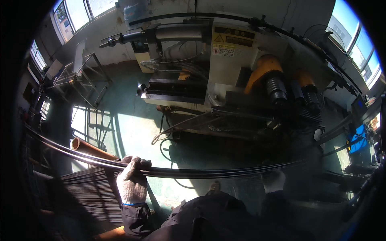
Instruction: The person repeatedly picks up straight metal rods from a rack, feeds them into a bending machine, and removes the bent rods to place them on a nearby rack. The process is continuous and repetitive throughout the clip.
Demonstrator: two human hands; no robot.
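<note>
A bundle of long, thin, shiny metal rods (pixel 193 173) runs across in front of me from far left to right, bent by the lens. My left hand (pixel 133 180), in a whitish knit glove, is closed around it, fingers over the top. Sunlight falls on this glove. My right hand (pixel 274 180), also gloved, is in shadow against the lower edge of the same bundle; its fingers are lost in dark and blur. Beneath my left forearm lies a large stack of similar dark rods (pixel 90 193).
Ahead stands a large pale machine (pixel 229 76) with orange-mounted cylinders (pixel 276 90) and a long arm. A brown pipe (pixel 94 148) lies beside the rod stack. A cable (pixel 163 148) hangs to the sunlit floor. A metal frame (pixel 82 76) is at far left, a blue panel (pixel 358 138) at right.
</note>
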